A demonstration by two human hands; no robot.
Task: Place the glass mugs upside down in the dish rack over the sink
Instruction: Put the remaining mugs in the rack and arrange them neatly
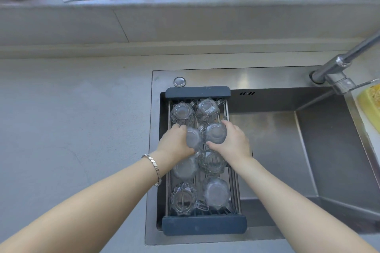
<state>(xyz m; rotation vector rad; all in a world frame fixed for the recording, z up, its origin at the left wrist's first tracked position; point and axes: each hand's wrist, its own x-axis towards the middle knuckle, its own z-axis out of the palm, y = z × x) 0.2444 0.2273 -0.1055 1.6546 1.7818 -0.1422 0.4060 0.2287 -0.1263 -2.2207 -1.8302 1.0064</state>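
A dark-framed dish rack (197, 91) spans the left part of the steel sink. Several clear glass mugs stand in it bottoms up, in two columns. My left hand (174, 141) grips the glass mug in the left column (193, 137), base upward. My right hand (233, 141) grips the mug beside it in the right column (216, 132), also base upward. Two mugs sit behind them, one with a barcode label (207, 109). Further mugs sit nearer me, such as one at the front left (184, 199). Whether the two held mugs touch the rack bars is hidden.
The sink basin (277, 150) lies open to the right of the rack. A chrome faucet (341, 68) reaches in from the upper right, with a yellow sponge (370, 102) at the right edge. Grey countertop (72, 119) spreads left. Pots, a grater and cloths line the back ledge.
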